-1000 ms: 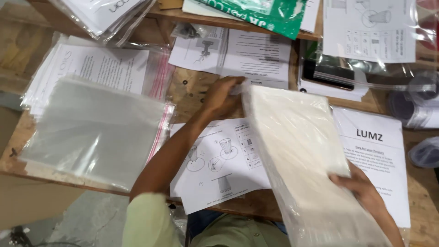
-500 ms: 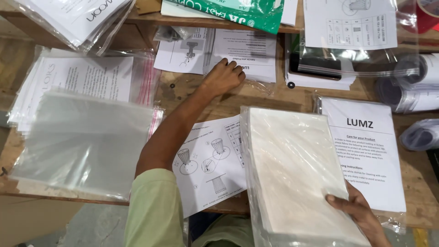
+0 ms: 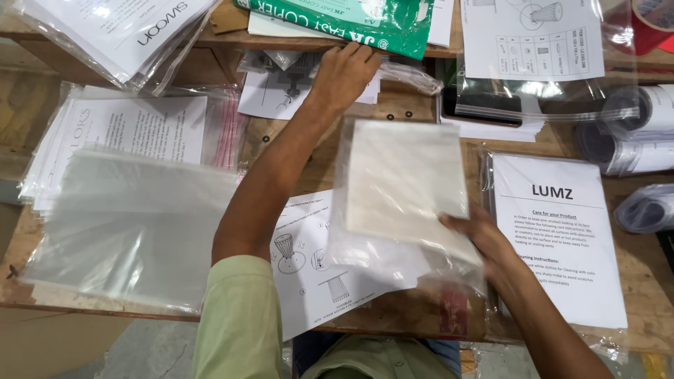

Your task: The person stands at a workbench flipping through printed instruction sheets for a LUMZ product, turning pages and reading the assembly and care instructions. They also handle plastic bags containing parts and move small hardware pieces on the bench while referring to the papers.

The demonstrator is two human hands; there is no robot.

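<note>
Head view: looking down on a wooden workbench (image 3: pixel 421 109) crowded with bagged papers.
Right hand: the right hand (image 3: pixel 484 242) grips the lower right edge of a clear plastic bag with a stack of white sheets (image 3: pixel 404 179), thumb on top and fingers clamped beneath it.
Bag position: held just above the bench near the middle, over an instruction sheet with line drawings (image 3: pixel 319 263).
Bag axis: long axis runs from the near edge toward the far edge, tilted slightly; the loose bag end with a red strip hangs toward the person.
Left hand: the left hand (image 3: pixel 344 74) reaches far across, fingers together and flat on a small bagged leaflet (image 3: pixel 277 88), touching the edge of a green paper packet (image 3: pixel 337 21).
Left side: a pile of empty clear bags (image 3: pixel 130 224) overlaps bagged printed pages (image 3: pixel 133 126).
Right side: a bagged care sheet (image 3: pixel 562 238) lies just beside the held bag.
Open room: bare wood shows only in a narrow strip between the arms and at the near edge.
</note>
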